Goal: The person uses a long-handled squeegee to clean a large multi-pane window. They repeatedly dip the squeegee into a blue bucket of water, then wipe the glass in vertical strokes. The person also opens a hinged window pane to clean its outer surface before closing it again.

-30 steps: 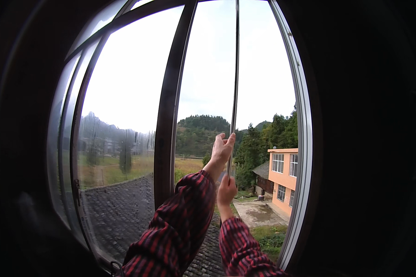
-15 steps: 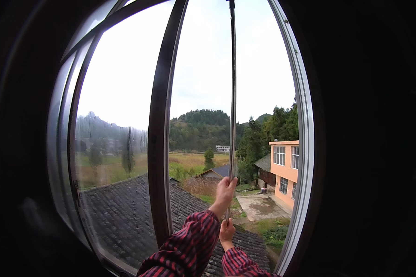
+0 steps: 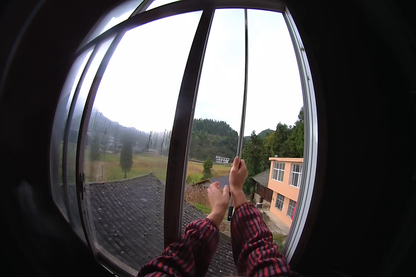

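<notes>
A: Since the earlier frame the hands have traded places: the left hand, formerly upper, is now lower, and the right hand has risen above it. How do the grips stand, left to right?

B: Left hand: fingers loosely curled and parted beside the slender pole; contact cannot be told. Pole: nearly upright between the dark window upright and the pale side frame. Right hand: wrapped round the lower shaft.

A: And its handling?

B: Probably stiff and fairly light, though its length should make it top-heavy; the smooth-looking shaft may slip. A firm low hold suits it, the second hand near the dark lower section.

A: What is obscured?

B: At left, the streaked pane blurs the landscape. Centrally, the right hand covers some shaft, and the pole's top is lost at the upper frame.
</notes>
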Demonstrator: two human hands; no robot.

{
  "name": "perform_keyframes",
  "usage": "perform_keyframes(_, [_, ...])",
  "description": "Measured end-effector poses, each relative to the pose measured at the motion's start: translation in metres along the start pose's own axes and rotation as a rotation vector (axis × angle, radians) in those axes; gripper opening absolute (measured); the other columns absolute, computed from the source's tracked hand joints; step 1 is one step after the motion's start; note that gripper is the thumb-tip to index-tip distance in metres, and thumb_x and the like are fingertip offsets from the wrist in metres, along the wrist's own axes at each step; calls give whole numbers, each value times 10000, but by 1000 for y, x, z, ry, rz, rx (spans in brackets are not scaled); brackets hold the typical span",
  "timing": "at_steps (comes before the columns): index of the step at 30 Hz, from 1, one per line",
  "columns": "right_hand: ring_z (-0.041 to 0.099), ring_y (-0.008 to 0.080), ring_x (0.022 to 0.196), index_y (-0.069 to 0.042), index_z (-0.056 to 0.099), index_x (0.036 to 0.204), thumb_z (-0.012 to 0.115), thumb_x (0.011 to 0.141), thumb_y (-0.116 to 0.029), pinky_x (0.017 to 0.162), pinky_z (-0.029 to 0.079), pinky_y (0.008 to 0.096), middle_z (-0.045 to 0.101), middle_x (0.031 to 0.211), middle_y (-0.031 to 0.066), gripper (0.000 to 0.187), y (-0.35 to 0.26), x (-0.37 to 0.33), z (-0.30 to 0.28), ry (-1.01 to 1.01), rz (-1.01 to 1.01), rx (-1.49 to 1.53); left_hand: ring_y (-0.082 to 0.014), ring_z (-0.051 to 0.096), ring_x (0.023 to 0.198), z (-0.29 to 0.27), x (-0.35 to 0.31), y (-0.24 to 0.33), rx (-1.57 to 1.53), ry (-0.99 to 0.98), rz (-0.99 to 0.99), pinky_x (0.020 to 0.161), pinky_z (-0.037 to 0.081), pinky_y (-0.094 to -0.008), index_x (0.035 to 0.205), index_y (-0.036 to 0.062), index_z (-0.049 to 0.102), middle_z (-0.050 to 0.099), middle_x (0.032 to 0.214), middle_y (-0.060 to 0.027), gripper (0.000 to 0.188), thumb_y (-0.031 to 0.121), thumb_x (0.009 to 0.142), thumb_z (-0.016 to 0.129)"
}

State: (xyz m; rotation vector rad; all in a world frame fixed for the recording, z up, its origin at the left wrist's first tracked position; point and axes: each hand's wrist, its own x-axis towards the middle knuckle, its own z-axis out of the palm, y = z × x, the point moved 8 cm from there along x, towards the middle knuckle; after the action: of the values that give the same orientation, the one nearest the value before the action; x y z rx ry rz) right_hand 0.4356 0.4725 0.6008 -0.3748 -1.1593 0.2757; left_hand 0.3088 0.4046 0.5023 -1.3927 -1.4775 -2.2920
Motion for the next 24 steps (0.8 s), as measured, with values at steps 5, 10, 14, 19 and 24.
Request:
perform_keyframes(5, [515, 271, 562, -15, 541, 764, 542, 1055, -353, 552, 395, 413, 526, 619, 120, 446, 5, -18, -28, 132, -68, -101, -360, 569, 1093, -2, -2, -13, -81, 22, -108, 959, 465, -444, 1246, -42, 523, 575, 1169, -211, 514, 267, 883, 715])
perform_keyframes(10, [535, 393, 557, -28, 533, 777, 581, 1026, -299, 518, 386, 452, 532, 623, 188, 371, 62, -99, -65, 134, -50, -48, -336, 587, 1053, 5, -4, -24, -87, 0, -108, 929, 483, -433, 1250, -34, 524, 582, 1141, -197, 506, 270, 891, 711])
perform_keyframes(14, [490, 353, 510, -29, 489, 750, 592, 1024, -279, 498, 367, 436, 468, 577, 164, 385, 104, -141, -85, 91, 10, -68, -319, 605, 1004, 10, -2, -31, -110, -7, -81, 902, 496, -423, 1243, -37, 526, 590, 1110, -185, 491, 255, 896, 715])
perform_keyframes(19, [448, 313, 489, -33, 465, 729, 588, 1029, -283, 498, 347, 423, 432, 562, 138, 409, 139, -178, -102, 67, 47, -44, -285, 629, 938, 11, -3, -27, -183, -22, -77, 841, 523, -399, 1249, -46, 516, 594, 1095, -176, 483, 221, 904, 722])
perform_keyframes(24, [481, 311, 500, -43, 505, 740, 593, 1019, -307, 507, 369, 437, 463, 566, 135, 394, 164, -220, -115, 52, 117, -48, -279, 638, 946, 10, -4, -23, -148, -44, -101, 835, 532, -395, 1257, -49, 505, 598, 1096, -180, 490, 227, 912, 718])
